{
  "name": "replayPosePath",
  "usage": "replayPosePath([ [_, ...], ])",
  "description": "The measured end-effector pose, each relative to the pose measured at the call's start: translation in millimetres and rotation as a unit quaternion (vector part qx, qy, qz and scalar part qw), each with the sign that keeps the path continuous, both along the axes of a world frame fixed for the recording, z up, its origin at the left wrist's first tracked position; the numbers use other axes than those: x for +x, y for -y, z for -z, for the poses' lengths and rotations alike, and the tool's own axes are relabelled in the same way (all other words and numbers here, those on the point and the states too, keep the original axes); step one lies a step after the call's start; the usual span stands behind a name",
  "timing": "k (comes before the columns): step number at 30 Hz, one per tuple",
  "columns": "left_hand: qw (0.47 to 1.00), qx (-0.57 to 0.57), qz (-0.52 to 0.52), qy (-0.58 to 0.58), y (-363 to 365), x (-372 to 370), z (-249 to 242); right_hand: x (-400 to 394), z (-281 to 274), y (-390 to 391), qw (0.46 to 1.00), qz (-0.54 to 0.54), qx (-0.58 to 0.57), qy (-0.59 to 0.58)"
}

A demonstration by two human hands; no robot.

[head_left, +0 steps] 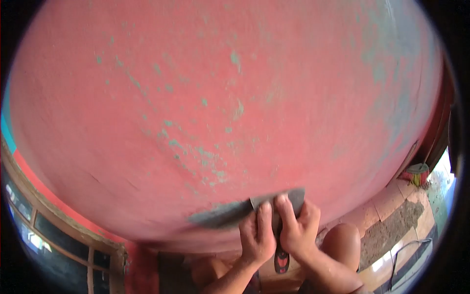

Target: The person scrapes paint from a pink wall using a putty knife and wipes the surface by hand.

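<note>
A wide putty knife with a grey metal blade [295, 196] and a black and red handle [281, 263] lies against the low part of a red wall [293, 122]. My left hand [258, 235] grips it from the left, thumb pressed on the blade. From the other side my right hand [299, 225] is closed on it too, thumb laid near the top of the blade beside the left one. Left of the blade, a dark grey patch [220, 215] shows on the wall. Above that patch, green-blue specks of older paint [205, 157] show through the red.
Bent knees [341, 245] are close below the hands. At left stands a wooden window frame [63, 220] with dark panes. The tiled floor [391, 208] at right has a rough grey patch [394, 230] and a dark cable [395, 264]. A colourful bundle [417, 174] lies by the wall's right end.
</note>
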State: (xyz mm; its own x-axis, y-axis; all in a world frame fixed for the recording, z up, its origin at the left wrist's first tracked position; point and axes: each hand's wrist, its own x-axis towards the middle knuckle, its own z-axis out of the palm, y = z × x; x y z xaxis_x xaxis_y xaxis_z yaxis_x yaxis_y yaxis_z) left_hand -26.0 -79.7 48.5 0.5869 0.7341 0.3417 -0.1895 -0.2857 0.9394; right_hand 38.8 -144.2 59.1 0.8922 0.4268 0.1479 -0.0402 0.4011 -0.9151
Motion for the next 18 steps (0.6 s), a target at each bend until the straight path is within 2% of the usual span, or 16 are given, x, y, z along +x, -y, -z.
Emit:
replayPosePath([
  [2,1.000,0.011,-0.019,0.012,5.7,4.9,-9.2,1.6,-4.7,0.9,1.000,-0.010,0.001,0.003],
  [4,0.999,0.046,-0.013,-0.027,0.7,0.5,26.0,-1.2,20.8,-0.1,1.000,0.020,0.012,0.019],
  [5,0.995,0.083,-0.046,-0.004,8.8,2.4,18.5,-3.6,27.1,5.3,0.999,0.007,-0.035,0.026],
  [8,0.999,0.023,-0.028,-0.018,-0.9,-10.9,19.0,-8.0,15.0,-3.6,1.000,-0.001,-0.003,0.031],
  [9,0.998,0.038,-0.037,-0.025,-2.0,-9.1,1.4,-2.5,2.0,2.3,0.996,-0.034,-0.064,0.059],
  [10,0.999,0.019,-0.041,0.000,2.0,-5.0,-14.4,-4.7,1.7,1.1,0.997,-0.026,-0.049,0.049],
  [11,0.998,0.017,-0.045,-0.030,0.3,-7.7,-7.8,-5.8,-0.2,-2.6,0.998,-0.018,-0.032,0.045],
  [14,0.997,0.050,-0.035,-0.042,0.3,-11.8,10.5,-10.7,15.5,-8.0,0.999,0.012,-0.013,0.035],
  [16,0.998,0.048,-0.034,-0.020,2.5,-10.6,3.3,-14.5,15.6,-10.4,1.000,0.018,-0.006,0.008],
  [18,0.997,0.066,-0.038,-0.030,-5.8,-10.3,-8.0,-8.8,4.3,-5.0,0.999,-0.008,-0.040,0.033],
])
